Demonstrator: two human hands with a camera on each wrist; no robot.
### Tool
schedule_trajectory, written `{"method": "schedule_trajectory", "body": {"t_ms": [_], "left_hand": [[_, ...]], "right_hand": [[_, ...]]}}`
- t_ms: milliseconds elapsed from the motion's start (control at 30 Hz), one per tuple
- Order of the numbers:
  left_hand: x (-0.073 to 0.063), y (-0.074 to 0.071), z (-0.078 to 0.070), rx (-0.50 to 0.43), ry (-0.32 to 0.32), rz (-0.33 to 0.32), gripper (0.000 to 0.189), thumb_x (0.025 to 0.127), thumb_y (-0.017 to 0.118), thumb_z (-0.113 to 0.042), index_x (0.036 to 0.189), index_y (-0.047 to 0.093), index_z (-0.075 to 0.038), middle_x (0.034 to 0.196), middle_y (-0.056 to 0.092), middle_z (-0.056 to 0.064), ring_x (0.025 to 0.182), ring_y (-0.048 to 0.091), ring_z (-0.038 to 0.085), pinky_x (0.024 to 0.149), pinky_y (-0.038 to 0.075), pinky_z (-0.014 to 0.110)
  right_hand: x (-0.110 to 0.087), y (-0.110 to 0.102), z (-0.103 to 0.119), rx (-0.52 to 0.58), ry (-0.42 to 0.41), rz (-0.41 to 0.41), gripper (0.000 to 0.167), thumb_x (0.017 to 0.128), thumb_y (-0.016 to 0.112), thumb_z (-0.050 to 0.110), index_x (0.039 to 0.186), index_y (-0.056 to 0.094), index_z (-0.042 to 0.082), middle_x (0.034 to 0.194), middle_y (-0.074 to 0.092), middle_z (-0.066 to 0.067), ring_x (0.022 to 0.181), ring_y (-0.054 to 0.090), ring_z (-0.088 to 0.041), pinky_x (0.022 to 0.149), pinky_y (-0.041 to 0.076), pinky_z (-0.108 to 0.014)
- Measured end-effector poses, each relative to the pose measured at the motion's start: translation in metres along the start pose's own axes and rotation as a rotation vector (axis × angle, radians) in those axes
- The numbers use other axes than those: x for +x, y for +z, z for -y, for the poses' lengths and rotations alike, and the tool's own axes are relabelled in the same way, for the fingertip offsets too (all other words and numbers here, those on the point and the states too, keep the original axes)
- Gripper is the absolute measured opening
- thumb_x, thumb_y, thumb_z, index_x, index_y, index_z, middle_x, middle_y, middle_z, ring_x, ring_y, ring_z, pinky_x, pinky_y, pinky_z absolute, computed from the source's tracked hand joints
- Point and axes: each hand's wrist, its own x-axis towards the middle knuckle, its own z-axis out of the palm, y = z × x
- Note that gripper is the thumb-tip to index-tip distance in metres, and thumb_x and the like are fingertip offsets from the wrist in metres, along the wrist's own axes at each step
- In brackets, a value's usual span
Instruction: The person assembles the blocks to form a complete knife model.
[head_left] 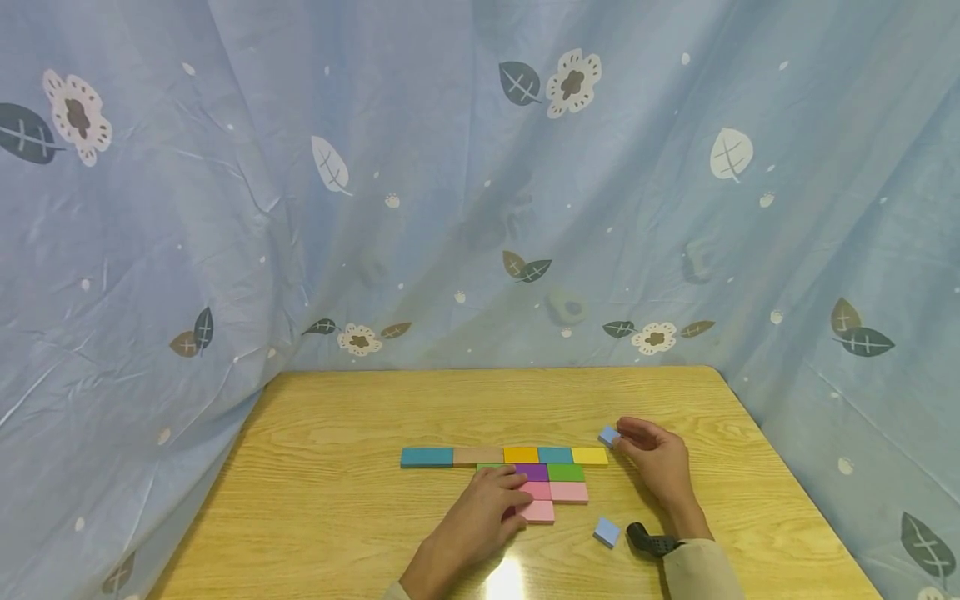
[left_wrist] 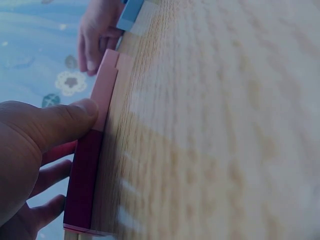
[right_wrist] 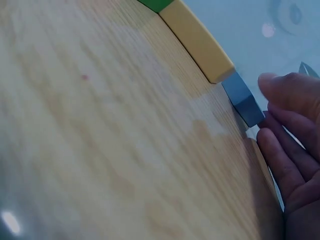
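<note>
Flat rectangular blocks lie side by side on a wooden table. My left hand (head_left: 483, 508) rests over the left part of the front rows, fingers spread across a purple block (head_left: 532, 472) and pink ones. Its thumb touches a pink block (left_wrist: 102, 105) beside a dark magenta block (left_wrist: 82, 185) in the left wrist view. At the right end, my right hand (head_left: 660, 462) is at a small light blue block (head_left: 608, 436), behind a yellow block (head_left: 590, 457). In the right wrist view the fingertips meet the blue block's (right_wrist: 242, 100) end, while the thumb stands off it.
Another light blue block (head_left: 607, 532) lies nearer the front, beside the black wrist device (head_left: 649, 542) on the right arm. The back row runs left through a tan block (head_left: 477, 456) to a teal block (head_left: 427, 457). A patterned curtain (head_left: 450, 208) hangs behind the table (head_left: 322, 517).
</note>
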Motion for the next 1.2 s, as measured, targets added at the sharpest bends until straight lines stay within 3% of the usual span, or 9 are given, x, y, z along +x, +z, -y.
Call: {"method": "schedule_trajectory", "body": {"t_ms": [67,300,433,600,733,833,1200], "left_hand": [[0.0,0.001,0.0,0.003,0.007,-0.004,0.028,0.103,0.078,-0.024,0.13,0.082,-0.02,0.149,0.071,0.004,0.147,0.061,0.028,0.124,0.049,0.054],[0.0,0.0,0.0,0.002,0.001,0.001,0.028,0.103,0.078,-0.025,0.13,0.081,-0.02,0.149,0.071,0.004,0.147,0.061,0.028,0.123,0.05,0.054],[-0.001,-0.001,-0.001,-0.002,0.0,-0.004,0.028,0.102,0.078,-0.024,0.13,0.081,-0.02,0.15,0.07,0.005,0.147,0.061,0.029,0.122,0.05,0.059],[-0.002,-0.001,-0.002,-0.015,-0.014,0.004,0.028,0.103,0.078,-0.024,0.131,0.081,-0.02,0.151,0.07,0.004,0.148,0.06,0.03,0.122,0.05,0.063],[-0.001,0.0,-0.001,0.0,-0.015,0.012,0.028,0.102,0.078,-0.023,0.13,0.081,-0.021,0.15,0.07,0.003,0.148,0.06,0.028,0.123,0.05,0.059],[0.0,0.002,0.0,0.019,-0.006,0.007,0.028,0.102,0.079,-0.023,0.129,0.081,-0.021,0.15,0.071,0.002,0.148,0.06,0.027,0.124,0.05,0.054],[0.001,0.003,0.001,0.03,0.014,-0.012,0.027,0.1,0.08,-0.022,0.128,0.082,-0.02,0.148,0.072,0.004,0.146,0.062,0.028,0.122,0.052,0.056]], "right_hand": [[0.0,0.0,0.001,-0.023,-0.008,0.004,0.037,0.095,0.086,0.007,0.131,0.077,0.001,0.129,0.078,-0.023,0.103,0.074,0.007,0.088,0.06,-0.008],[0.0,0.002,0.001,-0.062,-0.023,0.012,0.04,0.094,0.087,0.005,0.132,0.077,0.002,0.13,0.078,-0.021,0.115,0.08,-0.028,0.088,0.059,-0.006],[0.0,0.002,0.0,-0.055,-0.033,0.016,0.038,0.094,0.086,0.003,0.131,0.077,0.002,0.129,0.079,-0.021,0.115,0.08,-0.026,0.089,0.059,-0.006],[-0.001,-0.001,0.001,-0.033,-0.019,0.031,0.035,0.097,0.082,0.003,0.132,0.077,0.002,0.13,0.078,-0.021,0.111,0.078,-0.007,0.091,0.059,-0.006],[-0.005,-0.006,0.005,0.0,-0.022,0.052,0.035,0.1,0.08,0.004,0.134,0.076,0.002,0.132,0.078,-0.021,0.11,0.074,0.003,0.092,0.059,-0.008],[-0.008,-0.01,0.01,0.009,-0.045,0.075,0.035,0.101,0.079,0.007,0.136,0.075,0.003,0.133,0.077,-0.021,0.111,0.074,0.004,0.092,0.06,-0.009],[-0.023,-0.024,0.032,0.024,-0.159,0.246,0.032,0.101,0.078,0.005,0.133,0.077,0.004,0.129,0.079,-0.022,0.111,0.075,0.003,0.09,0.065,-0.016]]}}
